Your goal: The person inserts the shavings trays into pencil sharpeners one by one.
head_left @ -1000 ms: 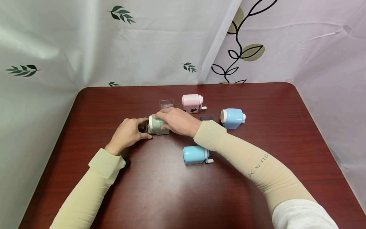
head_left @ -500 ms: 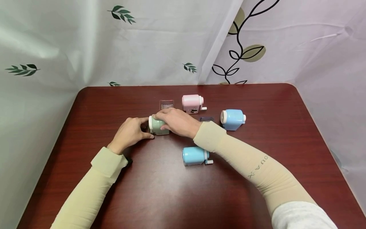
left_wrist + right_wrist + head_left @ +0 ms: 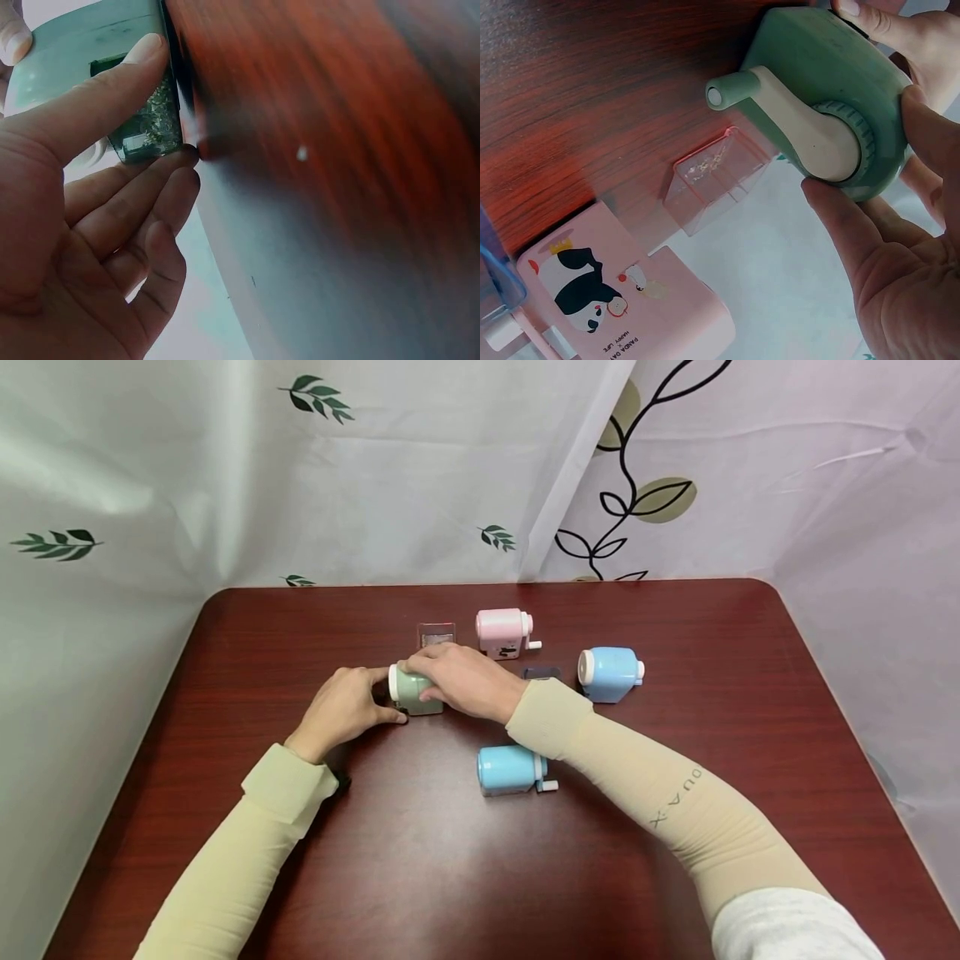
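Note:
A green crank pencil sharpener [image 3: 422,695] stands on the table at left of centre. My right hand [image 3: 468,681] grips its body from above and the crank side; the right wrist view shows the white crank arm [image 3: 804,127] with a green knob. At the opposite end my left hand [image 3: 341,710] holds thumb and fingers on either side of the low part. In the left wrist view, a clear shavings drawer [image 3: 159,124], with shavings inside, sits in the sharpener's base beneath my left thumb. Whether it is fully seated I cannot tell.
Behind stand a clear pinkish drawer [image 3: 437,633] with some shavings and a pink sharpener [image 3: 501,632]. A light blue sharpener [image 3: 611,673] is on the right, a turquoise one [image 3: 512,770] in front. A dark flat piece [image 3: 542,673] lies beside my right wrist.
My left hand has moved slightly right, and the shavings drawer has slid into the green pencil sharpener's base. The right hand keeps its grip, nearly still.

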The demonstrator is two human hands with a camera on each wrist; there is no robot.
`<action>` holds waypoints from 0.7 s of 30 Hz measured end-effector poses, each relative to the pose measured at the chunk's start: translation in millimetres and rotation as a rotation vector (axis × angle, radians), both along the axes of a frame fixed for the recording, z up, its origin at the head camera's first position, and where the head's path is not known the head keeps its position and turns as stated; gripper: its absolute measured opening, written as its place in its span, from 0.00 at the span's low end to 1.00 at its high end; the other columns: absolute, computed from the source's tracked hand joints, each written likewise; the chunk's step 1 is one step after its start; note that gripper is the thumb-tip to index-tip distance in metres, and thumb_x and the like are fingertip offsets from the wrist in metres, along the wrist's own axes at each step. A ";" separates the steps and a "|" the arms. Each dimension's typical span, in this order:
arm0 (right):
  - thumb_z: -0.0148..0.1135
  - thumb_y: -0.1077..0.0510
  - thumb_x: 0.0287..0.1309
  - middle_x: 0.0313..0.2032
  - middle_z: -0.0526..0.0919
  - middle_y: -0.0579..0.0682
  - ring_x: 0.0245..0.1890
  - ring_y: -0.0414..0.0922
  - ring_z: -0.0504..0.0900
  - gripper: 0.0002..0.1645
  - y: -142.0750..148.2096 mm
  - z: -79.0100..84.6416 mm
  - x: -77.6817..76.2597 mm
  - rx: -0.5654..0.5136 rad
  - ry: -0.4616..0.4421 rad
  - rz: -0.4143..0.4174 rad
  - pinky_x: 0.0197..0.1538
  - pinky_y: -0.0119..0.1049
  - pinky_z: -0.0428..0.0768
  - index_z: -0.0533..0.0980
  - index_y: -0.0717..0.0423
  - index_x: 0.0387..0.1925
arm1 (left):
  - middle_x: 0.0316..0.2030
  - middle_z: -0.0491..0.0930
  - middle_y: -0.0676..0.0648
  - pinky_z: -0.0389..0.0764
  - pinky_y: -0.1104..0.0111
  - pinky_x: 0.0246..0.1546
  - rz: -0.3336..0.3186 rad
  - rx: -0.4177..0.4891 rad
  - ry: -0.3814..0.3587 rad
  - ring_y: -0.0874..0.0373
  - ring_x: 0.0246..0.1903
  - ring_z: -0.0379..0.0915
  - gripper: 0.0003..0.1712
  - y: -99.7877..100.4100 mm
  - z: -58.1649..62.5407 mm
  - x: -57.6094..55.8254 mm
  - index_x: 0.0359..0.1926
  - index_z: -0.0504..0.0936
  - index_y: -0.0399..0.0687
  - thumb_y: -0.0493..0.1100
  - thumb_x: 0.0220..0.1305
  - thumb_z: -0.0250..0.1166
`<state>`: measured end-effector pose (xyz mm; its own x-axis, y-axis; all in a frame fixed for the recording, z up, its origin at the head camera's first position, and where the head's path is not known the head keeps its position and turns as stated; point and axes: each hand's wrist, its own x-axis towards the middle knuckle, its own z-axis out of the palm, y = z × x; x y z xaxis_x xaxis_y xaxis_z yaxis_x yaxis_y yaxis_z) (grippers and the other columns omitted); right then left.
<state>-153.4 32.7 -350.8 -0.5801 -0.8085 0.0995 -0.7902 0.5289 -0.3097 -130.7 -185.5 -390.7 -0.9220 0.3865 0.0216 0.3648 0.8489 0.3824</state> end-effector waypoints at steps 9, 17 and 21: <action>0.62 0.49 0.58 0.55 0.76 0.50 0.53 0.42 0.73 0.27 0.9 1.0 0.0 0.000 -0.012 -0.002 0.52 0.32 0.73 0.73 0.51 0.58 | 0.27 0.81 0.55 0.74 0.62 0.28 0.005 0.007 0.003 0.57 0.25 0.73 0.31 2.1 -0.7 -0.2 0.44 0.81 0.53 0.56 0.35 0.77; 0.62 0.49 0.58 0.55 0.76 0.50 0.54 0.43 0.73 0.27 1.7 -0.7 -0.4 -0.012 -0.018 0.000 0.53 0.33 0.72 0.72 0.51 0.59 | 0.26 0.81 0.56 0.74 0.61 0.30 0.008 0.012 0.000 0.58 0.26 0.74 0.28 5.1 -0.3 -0.5 0.40 0.82 0.53 0.55 0.34 0.78; 0.62 0.50 0.58 0.55 0.76 0.50 0.54 0.43 0.73 0.27 1.7 -0.9 -0.6 -0.014 -0.013 0.003 0.53 0.33 0.72 0.72 0.51 0.59 | 0.26 0.81 0.56 0.74 0.61 0.30 0.020 0.022 0.004 0.57 0.26 0.74 0.28 5.8 -0.5 -0.7 0.39 0.82 0.54 0.55 0.33 0.78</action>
